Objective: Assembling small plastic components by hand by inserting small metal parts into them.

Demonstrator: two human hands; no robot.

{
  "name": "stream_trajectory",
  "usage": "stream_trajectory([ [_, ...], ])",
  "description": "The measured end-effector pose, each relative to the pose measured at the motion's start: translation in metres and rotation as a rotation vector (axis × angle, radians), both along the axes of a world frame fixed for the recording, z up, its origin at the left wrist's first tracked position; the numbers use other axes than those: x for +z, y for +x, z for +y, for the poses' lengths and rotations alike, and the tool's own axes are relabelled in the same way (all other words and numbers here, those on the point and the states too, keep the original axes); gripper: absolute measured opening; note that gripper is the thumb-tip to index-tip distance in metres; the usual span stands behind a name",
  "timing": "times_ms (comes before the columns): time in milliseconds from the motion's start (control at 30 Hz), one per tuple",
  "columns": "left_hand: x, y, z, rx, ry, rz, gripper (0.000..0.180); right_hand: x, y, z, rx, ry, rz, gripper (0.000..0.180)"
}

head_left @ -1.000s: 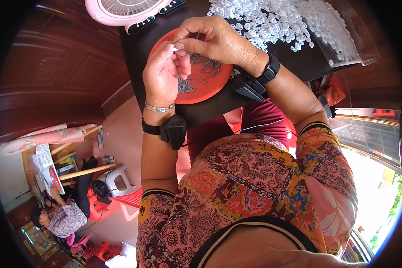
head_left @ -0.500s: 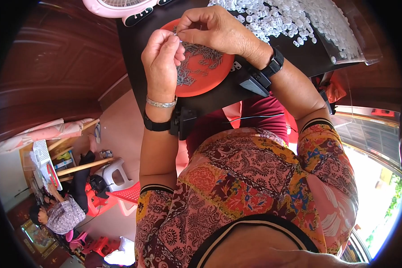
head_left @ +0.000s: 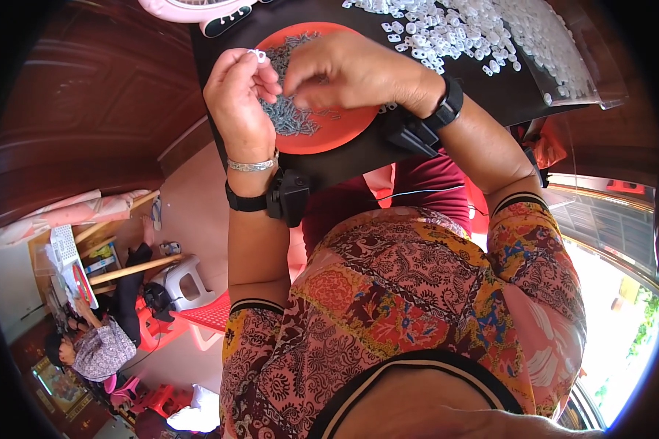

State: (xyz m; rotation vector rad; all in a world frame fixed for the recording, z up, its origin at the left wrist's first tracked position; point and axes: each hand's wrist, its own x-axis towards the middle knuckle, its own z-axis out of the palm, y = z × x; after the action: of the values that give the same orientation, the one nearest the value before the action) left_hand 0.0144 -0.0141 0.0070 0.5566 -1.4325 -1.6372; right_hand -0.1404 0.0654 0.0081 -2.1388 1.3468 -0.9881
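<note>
The reference landmark is the round orange plastic plate (head_left: 337,124), which rests on a black tabletop (head_left: 512,95) and carries a heap of small grey metal parts (head_left: 285,113).

The person's left hand (head_left: 238,102) is raised over the left rim of the plate. Its thumb and forefinger are pinched together on a small white plastic ring piece (head_left: 257,53), which shows just above the fingertips. The remaining fingers curl loosely toward the palm. A silver chain bracelet (head_left: 252,165) circles the wrist, and directly below it sits a black wrist strap with a boxy black device (head_left: 285,196).

The right hand (head_left: 359,69) hovers above the centre of the plate, over the grey heap. Its fingers are bent downward and drawn close together; whether they grip a grey part cannot be determined, because the fingertips are hidden under the hand. A black wrist strap with a black device (head_left: 425,124) sits on this wrist, at the right rim of the plate.

Beyond the plate, to its upper right, a large scatter of small white plastic pieces (head_left: 476,29) lies on the tabletop. Beyond the plate's upper left edge stands a pink and white round appliance (head_left: 190,9), partly cut off.
</note>
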Motion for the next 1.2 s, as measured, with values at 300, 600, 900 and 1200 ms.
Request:
stream_trajectory([
  [300, 0.001, -0.003, 0.003, 0.065, 0.037, 0.016, 0.013, -0.020, 0.012, 0.000, -0.027, -0.181, 0.405, 0.012],
  [600, 0.000, -0.004, 0.001, 0.022, 0.055, -0.007, 0.011, -0.011, -0.003, -0.009, -0.266, -0.067, -0.041, 0.016],
  [900, -0.002, -0.006, 0.014, -0.187, 0.123, -0.050, 0.010, 0.000, -0.007, -0.009, -0.290, 0.052, -0.556, 0.037],
  [1200, -0.004, -0.008, 0.014, -0.182, 0.085, -0.059, 0.011, 0.000, -0.005, -0.010, -0.240, 0.084, -0.585, 0.035],
])
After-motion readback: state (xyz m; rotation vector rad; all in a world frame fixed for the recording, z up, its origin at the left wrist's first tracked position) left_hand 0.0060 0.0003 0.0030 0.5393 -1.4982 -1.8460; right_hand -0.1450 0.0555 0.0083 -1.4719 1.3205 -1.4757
